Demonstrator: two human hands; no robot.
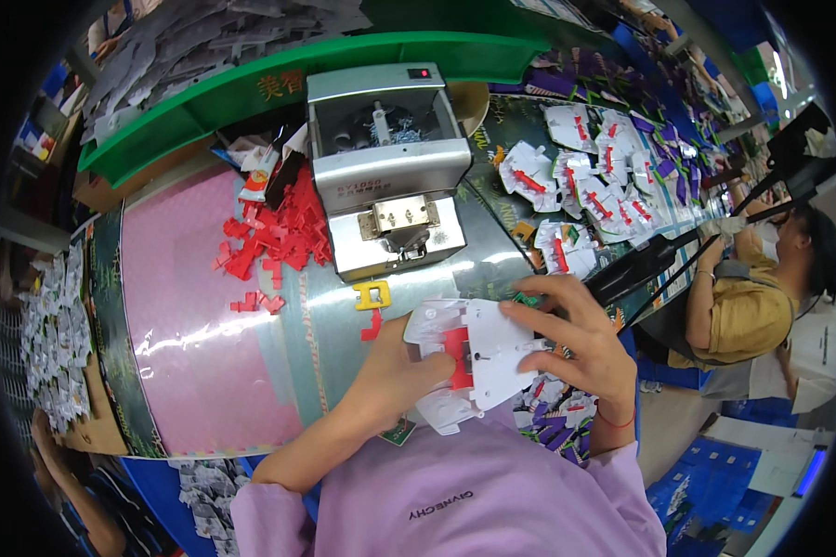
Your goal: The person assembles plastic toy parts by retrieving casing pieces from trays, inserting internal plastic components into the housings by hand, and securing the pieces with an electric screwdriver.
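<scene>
While two hands meet near the edge of a big table (223,367), a long green bin (492,58) sits far off at 11 o'clock from them. Nearer, also at 11 o'clock, is a silver machine (390,176). Lots of white parts (611,186) with red bits on them lie at 1 o'clock, and a red heap (293,223) is at 10 o'clock. The white shell (502,353) is up between the hands. The left hand (395,371), on its 9 o'clock side, is curled to hold it, thumb on the red piece (457,342) inside; its other fingers are hidden. The right hand (581,343), at 3 o'clock, has bent, spread fingers with tips touching the shell; I cannot tell if they grip. A little yellow piece (385,295) lies at 10 o'clock.
</scene>
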